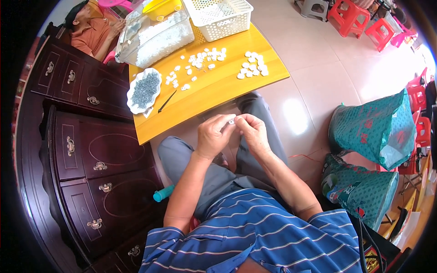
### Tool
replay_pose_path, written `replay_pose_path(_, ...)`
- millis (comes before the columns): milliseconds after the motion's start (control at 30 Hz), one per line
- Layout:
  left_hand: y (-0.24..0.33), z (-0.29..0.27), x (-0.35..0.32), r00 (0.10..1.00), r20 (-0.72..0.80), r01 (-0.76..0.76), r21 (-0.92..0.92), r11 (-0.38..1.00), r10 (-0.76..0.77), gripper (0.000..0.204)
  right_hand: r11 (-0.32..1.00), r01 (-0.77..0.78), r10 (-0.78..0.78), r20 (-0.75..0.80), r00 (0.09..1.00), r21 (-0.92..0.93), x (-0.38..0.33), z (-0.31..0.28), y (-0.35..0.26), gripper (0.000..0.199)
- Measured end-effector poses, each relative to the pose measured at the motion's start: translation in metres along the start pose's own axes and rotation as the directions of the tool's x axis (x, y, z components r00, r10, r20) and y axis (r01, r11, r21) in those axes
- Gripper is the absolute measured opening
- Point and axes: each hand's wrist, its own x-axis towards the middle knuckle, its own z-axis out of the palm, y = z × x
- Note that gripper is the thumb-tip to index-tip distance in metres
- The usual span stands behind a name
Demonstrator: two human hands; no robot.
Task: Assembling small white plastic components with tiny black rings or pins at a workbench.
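Note:
Above my lap, just off the near edge of the wooden table [255, 86], both hands meet. My left hand [213, 135] is closed, pinching a small white plastic piece [231, 121] with a dark spot in it. Closed too, my right hand [255, 135] has its fingertips against the same piece; anything smaller between them cannot be made out. On the tabletop lie loose small white pieces [199, 60] and a group of rounder white pieces [253, 67]. A white scalloped dish [132, 101] holds many small dark grey metal bits. Beside it rests a thin black pointed tool [167, 102].
At the table's far side stand a clear bin [157, 48] of white pieces, a yellow container [157, 10] and a white perforated basket [223, 25]. A dark wooden cabinet [102, 150] fills the left. Green sacks [364, 132] stand right. Another person [93, 34] sits far left.

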Motion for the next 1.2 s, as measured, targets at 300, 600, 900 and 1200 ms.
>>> replay_pose_path(300, -0.011, 0.005, -0.002, 0.998, -0.037, -0.051, 0.019, 0.999, 0.052, 0.029, 0.990, 0.001, 0.004, 0.032, 0.999, -0.138, 0.002, -0.001, -0.007, 0.022)
replay_pose_path(600, -0.042, -0.030, 0.011, 0.985, -0.171, 0.030, 0.090, 0.996, -0.014, 0.039, 0.923, 0.165, -0.182, -0.017, 0.983, -0.349, 0.058, -0.053, -0.014, 0.020)
replay_pose_path(900, -0.077, -0.046, 0.056, 0.991, -0.123, 0.098, 0.463, 0.881, -0.046, 0.040, 0.395, 0.130, -0.437, -0.061, 0.897, -0.909, 0.115, -0.040, -0.079, 0.029)
replay_pose_path(1200, -0.093, -0.027, 0.099, 0.984, -0.039, 0.163, 0.559, 0.813, -0.171, 0.046, 0.293, 0.071, -0.486, -0.084, 0.870, -0.953, 0.120, -0.028, -0.076, 0.025)
